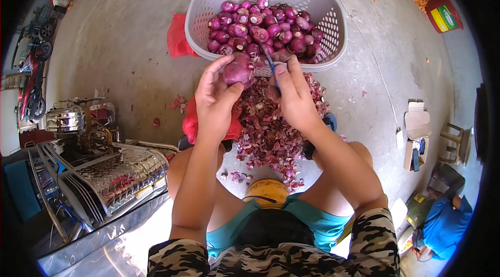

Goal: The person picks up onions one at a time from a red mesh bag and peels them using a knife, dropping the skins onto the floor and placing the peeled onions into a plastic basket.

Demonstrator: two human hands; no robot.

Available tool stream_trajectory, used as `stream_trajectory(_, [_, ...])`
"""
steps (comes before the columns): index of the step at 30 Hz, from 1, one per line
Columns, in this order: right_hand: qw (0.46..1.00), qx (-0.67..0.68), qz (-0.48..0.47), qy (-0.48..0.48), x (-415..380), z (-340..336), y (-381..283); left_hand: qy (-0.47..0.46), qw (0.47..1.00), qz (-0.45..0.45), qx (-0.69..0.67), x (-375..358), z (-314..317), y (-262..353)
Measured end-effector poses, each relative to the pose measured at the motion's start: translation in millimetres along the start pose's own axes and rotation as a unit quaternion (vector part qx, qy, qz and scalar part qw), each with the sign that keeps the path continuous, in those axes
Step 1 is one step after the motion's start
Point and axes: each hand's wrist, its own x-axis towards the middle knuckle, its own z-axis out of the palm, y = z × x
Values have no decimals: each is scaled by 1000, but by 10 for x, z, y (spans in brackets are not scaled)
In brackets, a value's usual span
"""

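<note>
Head view: the person is sitting low over a concrete floor [130,53], knees apart, and both bare hands are working just in front of a pale plastic basket [333,27]; the left hand [216,97] is curling its fingers around a red onion [238,70], holding it firmly with the thumb pressing on its near side; the right hand [294,95] is closing around a blue-handled knife [271,63], the forefinger lying along the handle and the tip pointing toward the basket rim; the onion and the knife are sitting near each other, though whether the blade is touching the onion cannot be told; the basket is holding a heap of peeled onions [263,29], glossy and purple, filling its near half; a pile of onion skins [273,126] is lying on the floor under the hands and between the legs; a red mesh bag [178,37] is lying beside the basket, on its left; a yellow stool [266,189] is showing between the thighs; at the lower right edge another person in a blue shirt [445,227] is crouching, well apart.
</note>
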Motion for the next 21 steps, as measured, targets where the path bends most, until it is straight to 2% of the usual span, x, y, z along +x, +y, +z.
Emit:
stream_trajectory(4, [987, -131, -90, 4, -88, 87, 17, 0, 999, 23, 27, -9, 52, 25])
stream_trajectory(8, [980, -188, -55, -17, -114, 117, -47, 12, 999, 25, 39, -34, 98, -18])
stream_trajectory(11, [976, -214, -39, 4, -63, 118, 41, 16, 998, 31, 44, -36, 70, -23])
stream_trajectory(15, [987, -163, 5, 18, 51, 87, 228, 5, 997, 71, 6, -8, 39, -5])
stream_trajectory(17, [992, -112, 64, 9, 58, 78, 207, 5, 999, 33, -14, -7, -2, 23])
stream_trajectory(21, [998, 2, 68, -18, 41, 22, 19, -6, 1000, -15, -1, 4, -108, -11])
